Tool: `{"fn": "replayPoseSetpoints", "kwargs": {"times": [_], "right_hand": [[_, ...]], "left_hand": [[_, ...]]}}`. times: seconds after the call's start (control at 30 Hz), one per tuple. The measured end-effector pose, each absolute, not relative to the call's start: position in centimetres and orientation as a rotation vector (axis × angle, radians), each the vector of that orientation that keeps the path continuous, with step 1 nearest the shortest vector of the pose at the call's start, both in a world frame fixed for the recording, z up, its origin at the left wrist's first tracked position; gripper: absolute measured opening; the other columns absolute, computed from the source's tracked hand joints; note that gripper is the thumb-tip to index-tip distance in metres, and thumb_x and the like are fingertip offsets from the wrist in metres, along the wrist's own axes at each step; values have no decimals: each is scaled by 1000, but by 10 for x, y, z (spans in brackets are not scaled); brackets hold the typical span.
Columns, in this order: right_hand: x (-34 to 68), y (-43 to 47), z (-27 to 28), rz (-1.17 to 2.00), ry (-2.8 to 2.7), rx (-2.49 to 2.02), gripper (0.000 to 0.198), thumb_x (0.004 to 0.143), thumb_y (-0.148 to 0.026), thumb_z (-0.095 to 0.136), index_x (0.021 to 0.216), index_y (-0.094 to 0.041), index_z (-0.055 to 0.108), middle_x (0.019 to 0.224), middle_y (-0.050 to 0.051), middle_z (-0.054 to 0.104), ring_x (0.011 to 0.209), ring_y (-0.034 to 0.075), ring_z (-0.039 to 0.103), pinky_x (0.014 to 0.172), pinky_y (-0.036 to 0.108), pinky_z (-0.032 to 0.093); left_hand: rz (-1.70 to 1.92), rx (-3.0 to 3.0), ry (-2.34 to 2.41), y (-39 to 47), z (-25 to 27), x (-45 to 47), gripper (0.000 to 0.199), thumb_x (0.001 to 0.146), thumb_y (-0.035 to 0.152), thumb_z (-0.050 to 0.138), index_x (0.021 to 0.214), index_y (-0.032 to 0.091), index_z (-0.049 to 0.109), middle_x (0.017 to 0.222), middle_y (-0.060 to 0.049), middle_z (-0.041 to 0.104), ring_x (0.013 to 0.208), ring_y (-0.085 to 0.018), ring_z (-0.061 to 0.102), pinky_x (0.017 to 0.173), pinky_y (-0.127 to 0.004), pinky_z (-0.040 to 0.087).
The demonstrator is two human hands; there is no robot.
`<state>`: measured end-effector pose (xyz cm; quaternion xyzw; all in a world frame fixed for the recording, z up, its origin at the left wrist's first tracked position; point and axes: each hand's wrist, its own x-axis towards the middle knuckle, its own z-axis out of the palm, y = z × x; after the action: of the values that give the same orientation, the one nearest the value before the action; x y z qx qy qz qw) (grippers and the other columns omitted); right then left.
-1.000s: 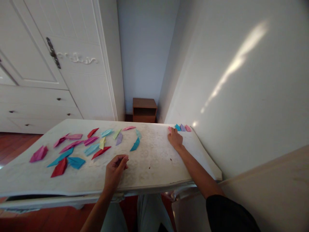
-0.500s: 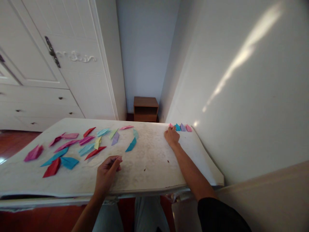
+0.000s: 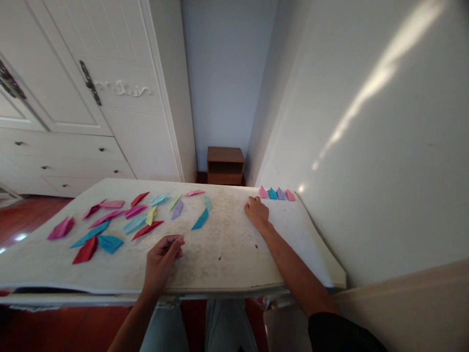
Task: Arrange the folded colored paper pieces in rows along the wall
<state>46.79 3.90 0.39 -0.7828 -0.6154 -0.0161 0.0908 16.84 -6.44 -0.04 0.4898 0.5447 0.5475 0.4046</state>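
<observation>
A row of four small folded paper pieces [image 3: 276, 193] is seen standing at the far right corner of the white surface [image 3: 227, 244], just beside the wall [image 3: 366, 146]: pink, teal, lilac and pink, side by side. The right hand [image 3: 256, 212] is laid palm down on the surface near this row but apart from it; its fingers [image 3: 250, 200] are curled loosely and nothing is seen pinched between them. The left hand [image 3: 161, 259] is rested near the front edge, its fingers [image 3: 176, 240] drawn together at the tips; whether something thin is held there cannot be told

A scatter of folded paper pieces [image 3: 139, 220] in magenta, red, teal, pale blue, yellow-green and lilac is spread flat over the left half of the surface, with a teal piece [image 3: 201, 220] lying nearest the middle, between the two hands

These pieces are judged to be very light and thin, stiffened only along their creases, easily bent or crushed by a firm squeeze and easily slid or blown across the smooth surface. A gentle pinch along a folded edge or at the thicker base, rather than at a pointed tip, is judged the safest hold

A white cupboard [image 3: 91, 98] and a small brown cabinet [image 3: 224, 165] are seen beyond
</observation>
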Motion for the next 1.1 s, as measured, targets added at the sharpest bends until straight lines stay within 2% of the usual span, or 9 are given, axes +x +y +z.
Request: {"fn": "replayPoseSetpoints", "kwargs": {"times": [0.13, 0.43, 0.83, 1.1], "right_hand": [[463, 34, 3, 36, -1943, -2204, 27, 94, -29, 41, 109, -24, 62, 111, 6, 63, 91, 18, 64, 74, 27, 46], [458, 30, -3, 132, -2001, -1971, 32, 92, -26, 44, 116, -24, 65, 118, 2, 67, 103, 18, 62, 84, 26, 45], [451, 9, -13, 178, -2033, -1767, 33, 88, -23, 44, 109, -19, 69, 112, 6, 71, 100, 23, 65, 88, 33, 47], [431, -27, -17, 257, -2168, -1477, 34, 87, -28, 40, 100, -19, 71, 103, 7, 72, 90, 22, 66, 84, 35, 49]], "left_hand": [[1409, 1198, 1337, -64, 2, 170, 28, 73, 44, 69, 77, 16, 67, 56, 2, 57, 52, -10, 49, 50, -21, 39], [1449, 1103, 1261, -65, -1, 172, 27, 74, 42, 71, 77, 16, 66, 58, 2, 57, 52, -8, 48, 50, -19, 38], [1504, 1076, 1218, -66, -8, 173, 25, 76, 40, 68, 75, 16, 65, 54, 3, 55, 48, -8, 48, 48, -19, 36], [1515, 1119, 1255, -72, -8, 169, 27, 77, 44, 65, 73, 17, 62, 53, 3, 54, 46, -9, 49, 47, -21, 38]]}}
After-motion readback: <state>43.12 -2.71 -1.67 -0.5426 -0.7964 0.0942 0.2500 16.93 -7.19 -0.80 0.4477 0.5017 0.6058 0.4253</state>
